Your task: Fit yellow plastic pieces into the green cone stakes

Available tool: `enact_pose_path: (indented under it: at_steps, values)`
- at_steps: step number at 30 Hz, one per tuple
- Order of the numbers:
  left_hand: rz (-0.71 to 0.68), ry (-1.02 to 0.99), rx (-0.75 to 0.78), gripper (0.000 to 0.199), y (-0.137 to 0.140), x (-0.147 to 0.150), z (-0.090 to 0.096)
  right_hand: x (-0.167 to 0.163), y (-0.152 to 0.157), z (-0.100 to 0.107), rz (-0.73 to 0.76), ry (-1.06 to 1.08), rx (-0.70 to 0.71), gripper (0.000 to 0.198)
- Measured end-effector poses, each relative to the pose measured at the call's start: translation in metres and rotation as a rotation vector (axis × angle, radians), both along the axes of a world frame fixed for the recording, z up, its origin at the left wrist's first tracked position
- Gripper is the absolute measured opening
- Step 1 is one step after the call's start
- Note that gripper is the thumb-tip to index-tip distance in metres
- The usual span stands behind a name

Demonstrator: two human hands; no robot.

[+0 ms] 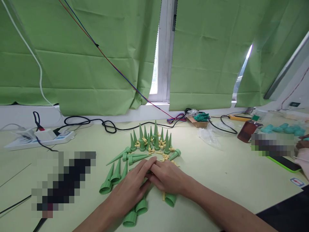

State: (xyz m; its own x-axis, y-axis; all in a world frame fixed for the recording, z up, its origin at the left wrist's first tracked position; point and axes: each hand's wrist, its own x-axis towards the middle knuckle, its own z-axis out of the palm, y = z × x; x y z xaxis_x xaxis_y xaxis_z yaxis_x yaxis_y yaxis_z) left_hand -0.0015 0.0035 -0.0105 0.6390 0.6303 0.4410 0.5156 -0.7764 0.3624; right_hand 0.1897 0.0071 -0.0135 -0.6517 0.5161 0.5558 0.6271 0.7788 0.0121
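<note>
My left hand [136, 177] and my right hand [170, 175] meet low over the table, fingers curled and overlapping. Whatever they hold between them is hidden behind the fingers. Around them are hollow green plastic cone spikes. Several stand upright just beyond the hands, such as one green spike [141, 138]. Others lie on their sides to the left, like this spike [105, 183], and wide-mouthed ones lie below my left wrist, including another spike [130, 218]. One spike [171, 199] pokes out under my right hand. Small pale-yellow plastic valve-like pieces [165, 157] are scattered among the upright spikes.
A white power strip [60, 138] with plugs and black cable [108, 125] runs along the back. At the back right are a cardboard box [196, 121], a clear plastic bag [209, 137] and a brown bottle [248, 130]. Another person's hand [303, 146] shows at the right edge.
</note>
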Motion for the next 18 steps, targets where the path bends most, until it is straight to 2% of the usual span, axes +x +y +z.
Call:
enact_pose_path:
  at_steps: [6, 9, 12, 14, 18]
  values:
    - [0.01, -0.095, 0.135, 0.062, -0.004, 0.005, 0.01, 0.008, 0.004, 0.009, 0.003, 0.256, -0.054, 0.003]
    - [0.024, -0.2, 0.286, 0.054, -0.006, 0.006, 0.014, 0.015, 0.011, 0.015, -0.086, 0.447, -0.08, 0.02]
    - [-0.051, -0.224, 0.399, 0.028, -0.009, 0.006, 0.018, 0.021, 0.019, 0.023, -0.197, 0.604, -0.089, 0.029]
    - [-0.137, -0.161, 0.437, 0.015, -0.012, 0.007, 0.02, 0.02, 0.02, 0.028, -0.247, 0.631, -0.126, 0.032]
    - [-0.226, -0.033, 0.472, 0.019, -0.015, 0.008, 0.018, 0.009, 0.009, 0.034, -0.247, 0.553, -0.287, 0.029]
